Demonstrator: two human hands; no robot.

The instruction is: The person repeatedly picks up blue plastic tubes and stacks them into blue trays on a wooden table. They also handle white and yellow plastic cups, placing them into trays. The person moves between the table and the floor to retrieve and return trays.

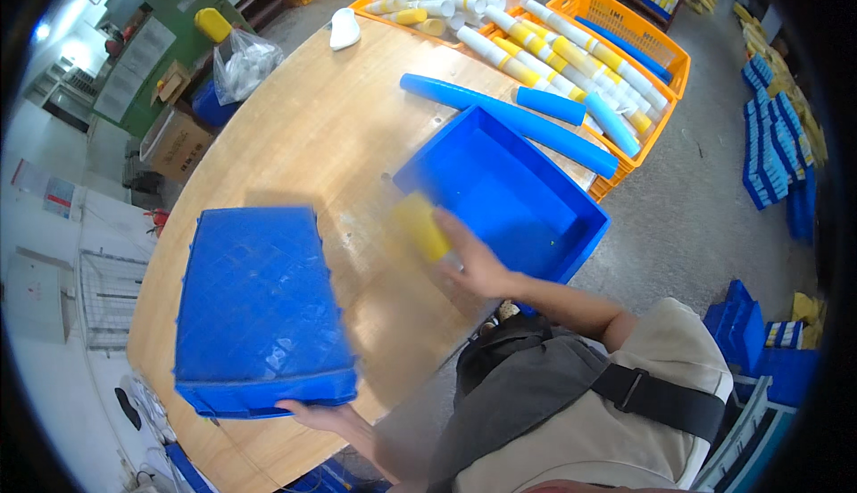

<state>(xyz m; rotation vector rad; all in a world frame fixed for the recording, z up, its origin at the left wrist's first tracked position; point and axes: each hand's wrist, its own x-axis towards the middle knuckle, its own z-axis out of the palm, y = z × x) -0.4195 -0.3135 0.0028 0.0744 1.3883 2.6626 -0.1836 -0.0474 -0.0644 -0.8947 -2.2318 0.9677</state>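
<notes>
My right hand [478,261] grips a yellow tube-shaped piece [421,225], blurred by motion, just left of an empty blue plastic bin [500,194] on the round wooden table [330,127]. My left hand [312,414] holds the near edge of an upside-down blue bin [259,306] at the table's front left. Its ribbed bottom faces up.
Long blue tubes [509,118] lie beyond the empty bin. Orange crates [625,29] at the back right hold several white and yellow tubes. A white object [344,27] sits at the table's far edge. Cardboard boxes [178,140] and a plastic bag [241,65] stand to the left. Blue crates [772,136] line the floor on the right.
</notes>
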